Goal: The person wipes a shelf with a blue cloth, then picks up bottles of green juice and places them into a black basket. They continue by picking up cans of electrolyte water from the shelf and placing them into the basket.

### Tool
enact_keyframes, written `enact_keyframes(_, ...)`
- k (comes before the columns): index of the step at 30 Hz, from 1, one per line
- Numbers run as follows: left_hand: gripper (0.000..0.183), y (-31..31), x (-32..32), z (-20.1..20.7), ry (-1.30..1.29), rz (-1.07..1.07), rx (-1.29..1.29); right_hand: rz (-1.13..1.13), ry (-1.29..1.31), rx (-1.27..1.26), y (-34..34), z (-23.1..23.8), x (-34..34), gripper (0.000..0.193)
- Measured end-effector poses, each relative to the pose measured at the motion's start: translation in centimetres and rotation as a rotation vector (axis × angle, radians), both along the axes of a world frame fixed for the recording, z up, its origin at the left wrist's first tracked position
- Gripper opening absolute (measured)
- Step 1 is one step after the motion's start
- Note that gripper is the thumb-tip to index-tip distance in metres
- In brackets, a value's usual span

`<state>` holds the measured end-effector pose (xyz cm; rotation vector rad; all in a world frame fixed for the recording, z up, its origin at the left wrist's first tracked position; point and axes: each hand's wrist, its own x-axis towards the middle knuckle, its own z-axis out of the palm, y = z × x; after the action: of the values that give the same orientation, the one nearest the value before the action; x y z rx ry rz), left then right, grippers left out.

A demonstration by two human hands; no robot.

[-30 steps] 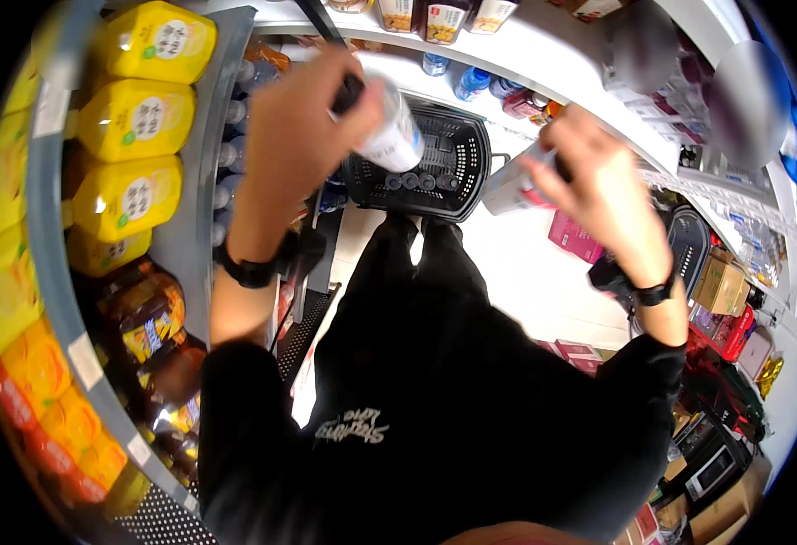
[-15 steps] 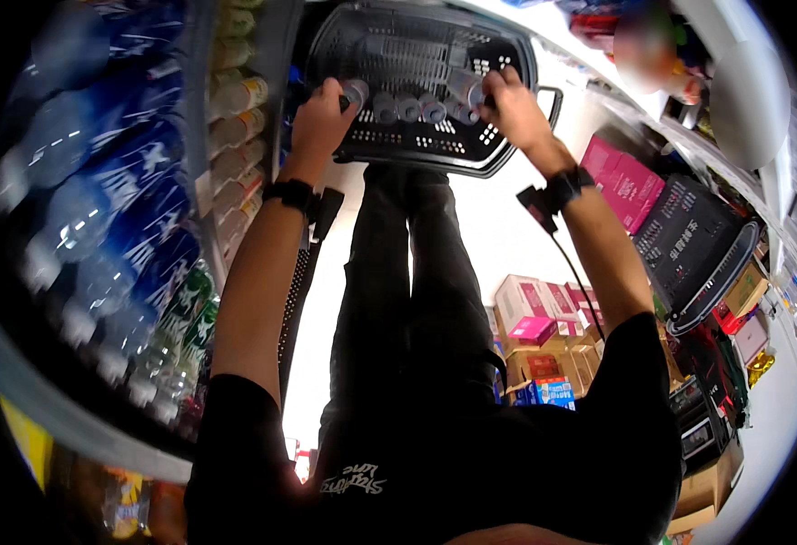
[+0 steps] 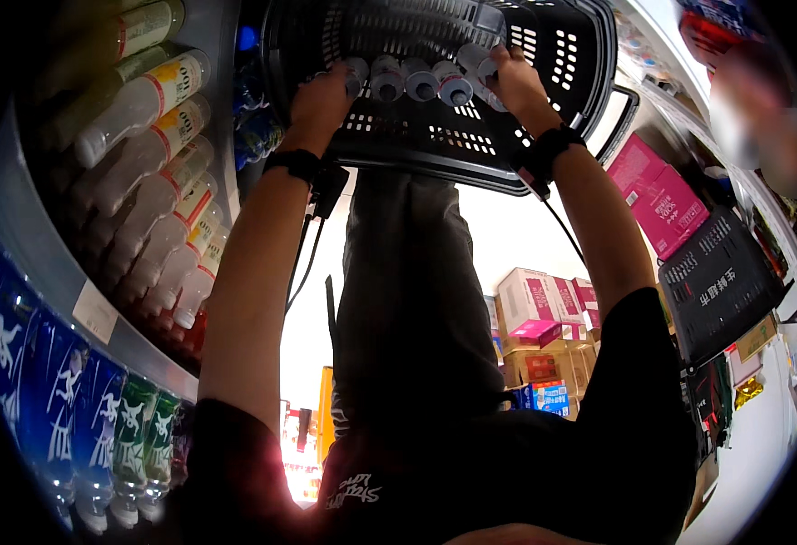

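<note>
A black perforated shopping basket (image 3: 398,150) is in front of my legs at the top of the view. Inside it, several clear bottles (image 3: 419,80) lie side by side, round ends facing me. My left hand (image 3: 322,98) reaches in with its fingers curled round the bottle (image 3: 356,76) at the left end. On the right, my right hand (image 3: 518,84) is closed against a clear bottle (image 3: 476,62), thumb inward. My fingers partly hide both bottles. Each wrist wears a black strap (image 3: 298,166) with a small dark device and cable.
Close on my left, a shelf holds bottles with pale labels (image 3: 169,86); blue bottles (image 3: 39,381) stand along a lower shelf. Pink cartons (image 3: 657,195), another black basket (image 3: 721,282) and stacked boxes (image 3: 544,309) sit to my right. A blurred person (image 3: 766,118) appears at upper right.
The basket looks larger and higher in view, and its right handle has shifted right. Both hands stay at the bottles. The left shelf now shows other bottles closer up.
</note>
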<state>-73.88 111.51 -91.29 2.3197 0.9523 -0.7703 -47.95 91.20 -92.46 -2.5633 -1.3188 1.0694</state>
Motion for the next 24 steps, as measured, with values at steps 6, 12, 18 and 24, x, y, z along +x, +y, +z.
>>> enact_keyframes(6, 0.05, -0.7, -0.3, -3.7, 0.034, 0.02, -0.073, 0.091, -0.064, -0.183, -1.7, -3.0, 1.9, 0.055)
enact_keyframes(12, 0.059, 0.0, -0.5, -6.5, 0.073, 0.015, -0.133, 0.062, -0.081, -0.311, -2.4, -5.5, 3.9, 0.047)
enact_keyframes(18, 0.035, 1.5, 0.9, -4.2, 0.114, 0.007, 0.01, 0.103, -0.067, -0.176, -1.7, -4.5, 3.6, 0.037)
enact_keyframes(24, 0.032, 3.0, 2.2, 5.6, 0.026, 0.009, 0.098, 0.076, -0.03, -0.259, 0.0, 6.3, 4.5, 0.045)
